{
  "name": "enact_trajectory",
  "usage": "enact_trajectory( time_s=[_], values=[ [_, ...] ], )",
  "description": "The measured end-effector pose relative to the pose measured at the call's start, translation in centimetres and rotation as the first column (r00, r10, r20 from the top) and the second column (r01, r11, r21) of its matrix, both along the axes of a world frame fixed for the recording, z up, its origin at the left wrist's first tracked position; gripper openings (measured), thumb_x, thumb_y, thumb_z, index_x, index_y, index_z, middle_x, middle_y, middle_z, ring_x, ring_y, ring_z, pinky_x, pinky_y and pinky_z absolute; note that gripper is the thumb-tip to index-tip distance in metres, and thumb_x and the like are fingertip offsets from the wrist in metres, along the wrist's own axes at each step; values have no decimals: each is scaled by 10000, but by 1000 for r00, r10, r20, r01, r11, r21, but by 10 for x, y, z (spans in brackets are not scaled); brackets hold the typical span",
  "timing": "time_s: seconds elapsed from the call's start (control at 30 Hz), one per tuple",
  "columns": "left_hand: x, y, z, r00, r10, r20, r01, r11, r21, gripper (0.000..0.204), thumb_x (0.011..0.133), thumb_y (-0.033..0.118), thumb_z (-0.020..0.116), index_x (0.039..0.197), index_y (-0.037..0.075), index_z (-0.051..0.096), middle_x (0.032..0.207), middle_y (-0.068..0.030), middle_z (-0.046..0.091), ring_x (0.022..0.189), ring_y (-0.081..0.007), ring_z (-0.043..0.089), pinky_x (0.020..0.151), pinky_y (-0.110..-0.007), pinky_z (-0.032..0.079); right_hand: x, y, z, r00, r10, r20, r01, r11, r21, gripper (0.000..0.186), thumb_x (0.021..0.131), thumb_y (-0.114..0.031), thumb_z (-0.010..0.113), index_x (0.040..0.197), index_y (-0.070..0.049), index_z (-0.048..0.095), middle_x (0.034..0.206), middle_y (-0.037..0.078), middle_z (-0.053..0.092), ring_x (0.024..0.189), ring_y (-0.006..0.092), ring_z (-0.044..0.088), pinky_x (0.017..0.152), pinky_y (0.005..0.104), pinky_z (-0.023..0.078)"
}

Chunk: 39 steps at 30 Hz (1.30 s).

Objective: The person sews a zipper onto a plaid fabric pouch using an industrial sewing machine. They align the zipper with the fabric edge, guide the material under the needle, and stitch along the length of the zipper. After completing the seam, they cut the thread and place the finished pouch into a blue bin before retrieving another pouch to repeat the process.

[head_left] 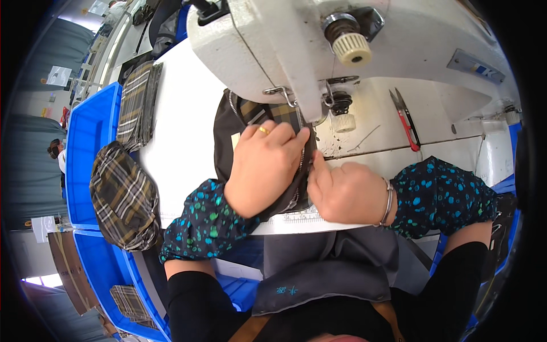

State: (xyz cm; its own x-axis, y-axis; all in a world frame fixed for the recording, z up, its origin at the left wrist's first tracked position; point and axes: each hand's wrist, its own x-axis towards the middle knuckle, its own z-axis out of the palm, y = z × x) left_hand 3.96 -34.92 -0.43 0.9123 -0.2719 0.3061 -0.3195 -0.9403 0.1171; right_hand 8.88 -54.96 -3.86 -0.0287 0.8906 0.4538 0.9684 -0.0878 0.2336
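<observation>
A dark fabric piece (224, 154) with plaid lining and a metal zipper (301, 162) lies under the presser foot of a white sewing machine (256, 40). My left hand (264, 164) rests over it, fingers bent and pressed on the fabric at the zipper, a ring on one finger. My right hand (346, 191) grips the fabric's right edge, index finger and thumb at the zipper, other fingers curled. Red-handled thread snips (409, 128) lie on the machine bed to the right.
Folded plaid pieces (134, 102) and a plaid bundle (122, 194) sit at the left beside blue bins (91, 157), the lower holding more plaid cloth (130, 303). The white table's front edge (270, 228) runs below my hands. Another person (60, 154) is at the far left.
</observation>
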Motion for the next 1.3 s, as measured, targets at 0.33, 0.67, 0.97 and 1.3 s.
enact_trajectory(
  time_s=[0.33,0.67,0.97,1.3],
  values=[
    [-18,-2,4,997,-72,-32,71,997,-9,277,789,125,765,1063,123,801,893,11,633,893,-202,639,899,-394,504,-12,-4,0,995,91,-39,-89,994,63,306,694,-149,670,808,131,715,848,392,705,515,206,629,451,288,466],
    [0,5,-5,1000,-4,28,4,1000,-2,168,812,185,773,972,198,825,852,27,618,890,-194,645,1128,-634,394,1,5,-3,998,61,-7,-61,996,67,250,736,-138,662,793,102,703,867,373,711,506,197,641,426,303,462],
    [27,23,-20,998,4,68,0,999,-49,149,862,196,765,992,202,839,870,27,649,950,-205,666,1160,-703,320,26,17,-11,1000,15,-21,-13,998,62,241,750,-137,689,831,90,698,911,358,711,476,174,620,409,316,447],
    [13,51,5,978,-105,-180,70,979,-192,148,862,175,792,1005,138,775,1032,3,660,1152,-254,620,1165,-686,315,34,16,11,910,-171,-379,204,978,49,200,844,-145,700,1030,-72,698,1009,64,700,673,211,680,508,361,506]
  ],
)
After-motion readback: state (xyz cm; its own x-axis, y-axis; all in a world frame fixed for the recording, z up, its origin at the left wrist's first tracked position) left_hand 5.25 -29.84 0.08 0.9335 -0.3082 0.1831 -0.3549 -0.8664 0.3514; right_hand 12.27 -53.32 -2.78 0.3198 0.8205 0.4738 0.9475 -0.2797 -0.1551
